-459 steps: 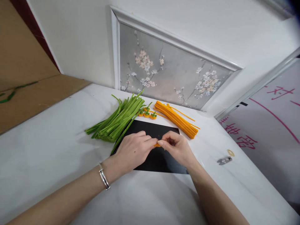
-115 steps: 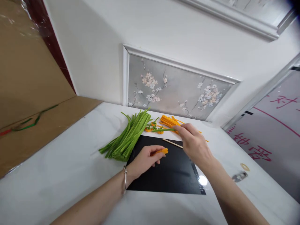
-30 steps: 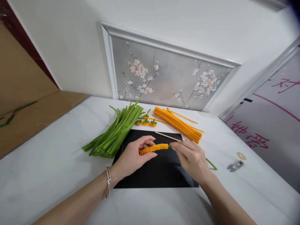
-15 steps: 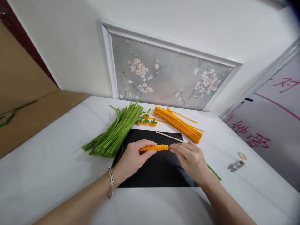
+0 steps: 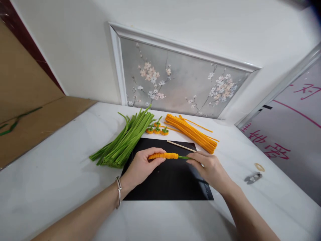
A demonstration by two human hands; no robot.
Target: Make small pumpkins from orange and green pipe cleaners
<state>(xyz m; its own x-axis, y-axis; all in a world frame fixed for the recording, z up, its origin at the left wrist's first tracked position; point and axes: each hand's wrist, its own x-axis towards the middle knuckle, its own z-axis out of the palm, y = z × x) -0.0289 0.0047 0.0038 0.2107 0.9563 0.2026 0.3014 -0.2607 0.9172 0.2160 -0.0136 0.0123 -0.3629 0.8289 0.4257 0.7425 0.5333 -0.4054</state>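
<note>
Farther from the orange coil [image 5: 172,156] than half a second earlier, the right hand [image 5: 210,168] had shifted outward, and more of the green stem [image 5: 183,157] showed between them. Its fingers pinched that stem narrowly, while the left hand [image 5: 142,166] gripped the coil between thumb and fingers. The coil was held nearly level above the black mat [image 5: 168,184]. Beyond it, a pale stick [image 5: 180,145] lay near the mat's far edge; small orange-and-green pieces [image 5: 157,131] sat between the green bundle [image 5: 125,142] and the orange bundle [image 5: 192,134]
</note>
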